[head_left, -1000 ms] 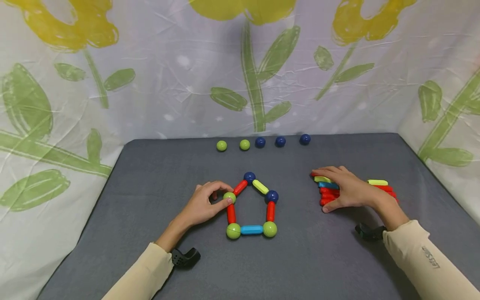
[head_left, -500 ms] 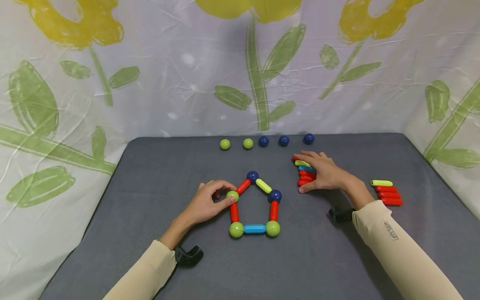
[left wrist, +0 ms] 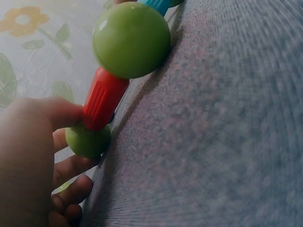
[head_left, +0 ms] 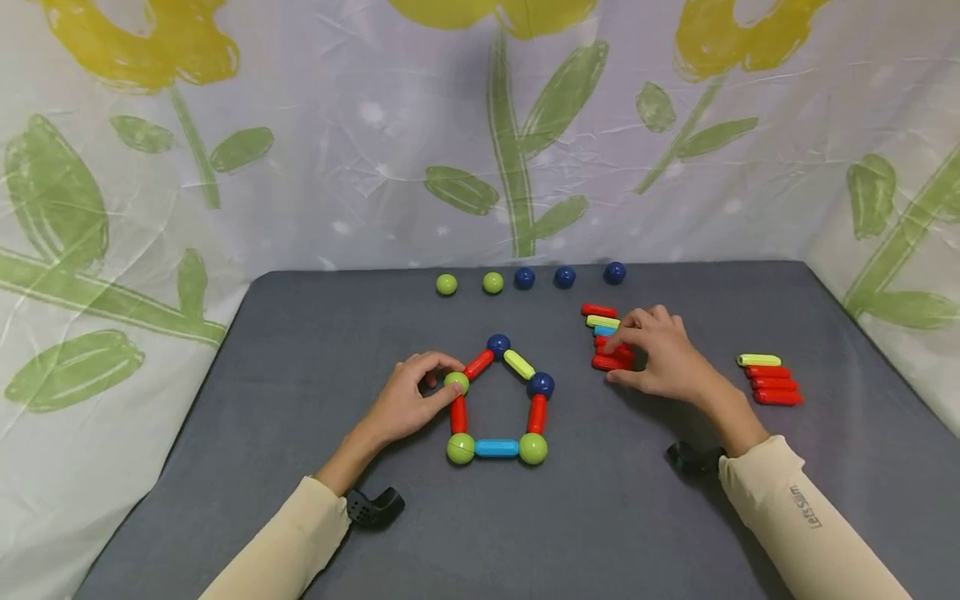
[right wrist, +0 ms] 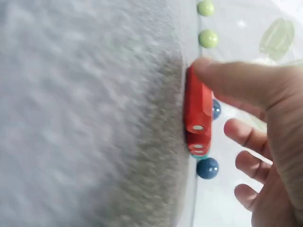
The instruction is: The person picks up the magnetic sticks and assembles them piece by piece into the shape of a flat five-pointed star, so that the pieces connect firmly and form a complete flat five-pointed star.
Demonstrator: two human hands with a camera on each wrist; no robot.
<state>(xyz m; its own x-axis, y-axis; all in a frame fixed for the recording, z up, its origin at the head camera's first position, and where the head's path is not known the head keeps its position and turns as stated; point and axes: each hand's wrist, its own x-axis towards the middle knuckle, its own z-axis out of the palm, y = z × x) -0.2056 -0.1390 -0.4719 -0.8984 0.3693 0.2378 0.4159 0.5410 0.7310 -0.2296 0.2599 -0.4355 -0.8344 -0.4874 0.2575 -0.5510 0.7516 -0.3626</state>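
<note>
My left hand (head_left: 408, 400) pinches a light green ball (head_left: 457, 383) at the left corner of a flat house-shaped ring of balls and rods. Its thumb also meets the red rod (left wrist: 105, 97) joined to that ball. Three red rods, a yellow rod (head_left: 519, 364) and a blue rod (head_left: 497, 448) link green and dark blue balls in the ring. To the right, my right hand (head_left: 667, 358) has thumb and index finger about the nearest red rod (head_left: 612, 362) of a small row. Its other fingers hang loose. In the right wrist view the thumb touches that rod's end.
Beyond the right hand's row lie a blue rod (head_left: 606, 331), a yellow rod (head_left: 602, 322) and a red rod (head_left: 599, 310). Two green balls (head_left: 492, 283) and three dark blue balls (head_left: 565, 277) line the back edge. Another stack of red rods (head_left: 776, 385) with a yellow one lies at right.
My right hand has slid a group of rods leftward from the right-hand stack, then drawn its fingers in toward the nearest red rods. The left hand has stayed on the green ball.
</note>
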